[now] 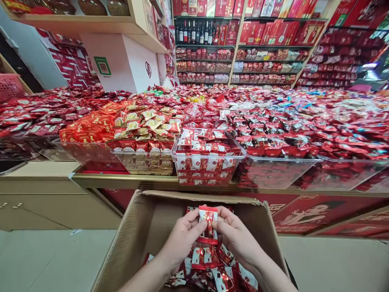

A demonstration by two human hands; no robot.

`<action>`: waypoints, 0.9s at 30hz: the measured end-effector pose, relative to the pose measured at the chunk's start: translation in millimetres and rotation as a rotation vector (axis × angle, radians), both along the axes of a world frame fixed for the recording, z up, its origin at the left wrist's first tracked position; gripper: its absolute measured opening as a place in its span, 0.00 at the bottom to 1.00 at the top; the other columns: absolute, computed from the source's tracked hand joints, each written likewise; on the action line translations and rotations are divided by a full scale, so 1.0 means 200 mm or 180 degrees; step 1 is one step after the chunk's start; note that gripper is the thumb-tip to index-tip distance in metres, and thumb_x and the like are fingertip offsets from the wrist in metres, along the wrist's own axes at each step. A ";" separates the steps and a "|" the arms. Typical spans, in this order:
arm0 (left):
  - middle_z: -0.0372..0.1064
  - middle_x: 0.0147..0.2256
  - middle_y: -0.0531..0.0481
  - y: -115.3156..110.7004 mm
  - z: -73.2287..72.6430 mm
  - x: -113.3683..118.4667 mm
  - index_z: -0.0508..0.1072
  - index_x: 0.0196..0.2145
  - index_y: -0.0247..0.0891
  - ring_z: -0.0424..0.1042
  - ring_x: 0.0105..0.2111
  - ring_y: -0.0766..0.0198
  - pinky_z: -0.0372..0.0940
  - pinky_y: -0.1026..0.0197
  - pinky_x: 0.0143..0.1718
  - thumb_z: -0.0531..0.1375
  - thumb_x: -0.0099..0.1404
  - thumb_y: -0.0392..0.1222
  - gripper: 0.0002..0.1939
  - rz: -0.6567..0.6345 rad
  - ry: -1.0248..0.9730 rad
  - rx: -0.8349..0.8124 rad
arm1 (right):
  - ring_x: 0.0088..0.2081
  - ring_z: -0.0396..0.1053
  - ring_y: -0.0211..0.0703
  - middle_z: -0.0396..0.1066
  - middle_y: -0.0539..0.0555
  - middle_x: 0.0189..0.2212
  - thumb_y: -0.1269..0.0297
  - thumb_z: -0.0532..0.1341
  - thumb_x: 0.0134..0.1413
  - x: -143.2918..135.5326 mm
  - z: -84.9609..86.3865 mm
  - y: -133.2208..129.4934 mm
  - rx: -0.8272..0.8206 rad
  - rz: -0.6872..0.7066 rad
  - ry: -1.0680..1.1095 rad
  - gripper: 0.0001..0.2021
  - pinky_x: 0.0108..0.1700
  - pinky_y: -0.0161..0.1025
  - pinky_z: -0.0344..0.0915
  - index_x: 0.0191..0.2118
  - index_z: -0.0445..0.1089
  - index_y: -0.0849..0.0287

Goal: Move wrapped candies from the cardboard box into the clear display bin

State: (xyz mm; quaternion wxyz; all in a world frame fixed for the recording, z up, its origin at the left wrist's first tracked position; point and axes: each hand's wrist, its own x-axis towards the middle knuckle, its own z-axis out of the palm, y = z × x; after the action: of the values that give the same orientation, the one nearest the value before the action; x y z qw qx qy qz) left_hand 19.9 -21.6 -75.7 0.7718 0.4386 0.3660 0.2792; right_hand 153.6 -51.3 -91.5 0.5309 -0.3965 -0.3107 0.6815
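Between both hands, above an open cardboard box [127, 239], I hold a small red and white candy packet [208, 235] upright. My left hand [182, 235] pinches its left side with the thumb across the front. On the right side, my right hand [235, 231] grips it the same way, thumb on the front. Below, more red and white packets [223, 278] lie loose in the bottom of the box, partly hidden by my hands and forearms. Straight ahead of the box stands a clear bin [209, 156] with similar red and white packets in neat rows.
Several clear bins of wrapped sweets line the counter, with gold-and-white packets [148, 125], orange-red packets [88, 127] and dark red packets [273, 129]. Shelves behind hold wine bottles [194, 34] and red gift boxes [273, 32]. A wooden cabinet [42, 207] stands at left.
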 end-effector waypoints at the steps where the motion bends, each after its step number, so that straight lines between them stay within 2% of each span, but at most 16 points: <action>1: 0.70 0.40 0.46 0.00 0.01 0.00 0.64 0.48 0.41 0.70 0.33 0.62 0.66 0.62 0.30 0.57 0.56 0.45 0.21 0.0002 0.0029 0.0001 | 0.25 0.63 0.34 0.69 0.50 0.29 0.63 0.61 0.42 0.00 0.01 0.00 -0.0002 0.0021 0.0126 0.14 0.26 0.31 0.58 0.38 0.62 0.59; 4: 0.71 0.38 0.46 0.00 0.04 -0.01 0.65 0.48 0.41 0.71 0.29 0.64 0.66 0.62 0.29 0.58 0.56 0.46 0.22 0.0041 0.0005 0.0011 | 0.31 0.67 0.38 0.69 0.53 0.34 0.63 0.59 0.46 0.01 0.04 -0.01 0.0058 0.0074 0.0216 0.13 0.30 0.35 0.63 0.40 0.62 0.59; 7: 0.71 0.39 0.45 0.00 0.03 0.00 0.65 0.48 0.40 0.71 0.30 0.63 0.66 0.61 0.29 0.58 0.55 0.47 0.22 0.0186 -0.0028 -0.0025 | 0.39 0.67 0.42 0.69 0.57 0.38 0.63 0.58 0.48 0.01 0.06 -0.01 0.0267 -0.0104 -0.0146 0.13 0.39 0.40 0.64 0.41 0.62 0.60; 9: 0.70 0.42 0.44 0.00 0.02 0.02 0.65 0.48 0.40 0.71 0.35 0.59 0.66 0.58 0.35 0.58 0.55 0.46 0.22 0.0326 -0.0136 -0.0035 | 0.42 0.66 0.43 0.69 0.58 0.40 0.63 0.57 0.49 0.00 0.06 -0.02 0.0442 -0.0257 -0.0505 0.13 0.44 0.43 0.63 0.42 0.61 0.60; 11: 0.67 0.46 0.45 -0.01 0.01 0.03 0.62 0.50 0.41 0.65 0.45 0.58 0.60 0.56 0.46 0.58 0.56 0.44 0.23 0.0516 -0.0344 -0.0047 | 0.42 0.66 0.44 0.69 0.58 0.40 0.63 0.55 0.50 -0.02 0.05 -0.03 0.0699 -0.0518 -0.1187 0.12 0.46 0.44 0.62 0.42 0.61 0.60; 14: 0.58 0.54 0.50 -0.04 0.01 0.04 0.53 0.55 0.46 0.54 0.54 0.62 0.47 0.59 0.55 0.57 0.58 0.44 0.28 0.0740 -0.0743 -0.0331 | 0.43 0.66 0.43 0.68 0.57 0.42 0.65 0.54 0.52 -0.04 0.05 -0.06 0.1433 -0.0825 -0.2607 0.12 0.45 0.41 0.64 0.44 0.61 0.57; 16: 0.56 0.55 0.49 -0.05 0.04 0.03 0.48 0.56 0.48 0.55 0.54 0.60 0.48 0.57 0.54 0.54 0.59 0.49 0.29 0.0790 -0.1078 -0.0757 | 0.45 0.65 0.44 0.67 0.57 0.44 0.67 0.55 0.50 -0.05 0.06 -0.08 0.2170 -0.0717 -0.3246 0.11 0.45 0.40 0.64 0.42 0.63 0.56; 18: 0.58 0.53 0.46 -0.04 0.08 0.02 0.46 0.57 0.47 0.59 0.51 0.56 0.51 0.53 0.52 0.50 0.60 0.53 0.29 0.0732 -0.1503 -0.1214 | 0.45 0.65 0.44 0.68 0.57 0.43 0.69 0.57 0.47 -0.04 0.08 -0.10 0.2782 -0.0629 -0.3519 0.09 0.46 0.41 0.64 0.38 0.64 0.56; 21: 0.62 0.50 0.41 -0.02 0.12 0.01 0.48 0.57 0.40 0.63 0.48 0.54 0.52 0.51 0.50 0.46 0.61 0.53 0.29 0.0495 -0.2058 -0.1620 | 0.44 0.64 0.45 0.67 0.59 0.42 0.71 0.58 0.46 -0.03 0.11 -0.10 0.3107 -0.0788 -0.3869 0.11 0.45 0.43 0.64 0.39 0.63 0.58; 24: 0.64 0.48 0.40 0.00 0.12 0.00 0.52 0.55 0.35 0.64 0.47 0.55 0.52 0.53 0.50 0.45 0.62 0.51 0.27 0.0417 -0.2202 -0.1731 | 0.44 0.64 0.48 0.68 0.61 0.41 0.68 0.59 0.47 -0.01 0.11 -0.08 0.3520 -0.0834 -0.4371 0.11 0.43 0.44 0.66 0.39 0.64 0.61; 27: 0.65 0.48 0.44 0.00 0.10 -0.02 0.58 0.53 0.39 0.64 0.47 0.57 0.52 0.55 0.50 0.45 0.61 0.53 0.25 0.0297 -0.2097 -0.1778 | 0.40 0.67 0.49 0.72 0.59 0.38 0.68 0.56 0.49 0.00 0.13 -0.06 0.4298 -0.0816 -0.5160 0.09 0.38 0.43 0.68 0.38 0.67 0.63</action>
State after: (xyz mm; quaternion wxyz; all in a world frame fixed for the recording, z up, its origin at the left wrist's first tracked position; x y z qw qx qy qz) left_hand 15.0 -21.1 -55.0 0.9230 0.0833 0.1810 0.3291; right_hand 152.6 -62.8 -65.9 0.3431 -0.3852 -0.8414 -0.1611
